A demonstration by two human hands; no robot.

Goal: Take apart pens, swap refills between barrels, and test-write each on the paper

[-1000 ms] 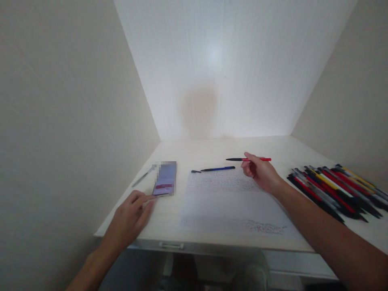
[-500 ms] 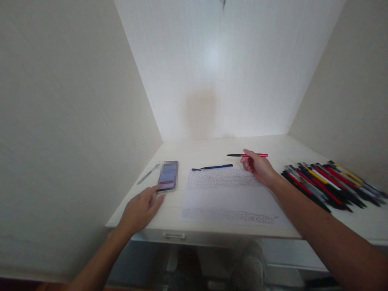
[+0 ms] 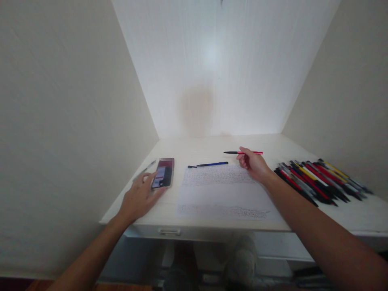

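My left hand point(image 3: 140, 199) is at the phone point(image 3: 164, 178), which lies flat on the left of the desk with its screen lit. The fingers are apart, the index finger over the screen's left side and the thumb near the lower edge. My right hand point(image 3: 252, 163) pinches a red pen point(image 3: 258, 152) with a dark front part, held level, its tip pointing left. Below the pen, a sheet of paper point(image 3: 212, 196) bears rows of handwriting at its top and bottom. At its top edge lie a blue pen point(image 3: 212, 164) and a small dark cap-like piece point(image 3: 192, 167).
To the right, a spread of several pens point(image 3: 321, 180) in red, black, yellow and grey lies on the white desk point(image 3: 194, 149). A thin clear pen point(image 3: 144, 169) rests left of the phone. Walls enclose the desk on three sides; a drawer handle point(image 3: 169, 232) is at the front.
The phone's screen has changed from a light full page to a smaller window on a dark red background. My left index finger has moved up along the screen. The view has shifted slightly.
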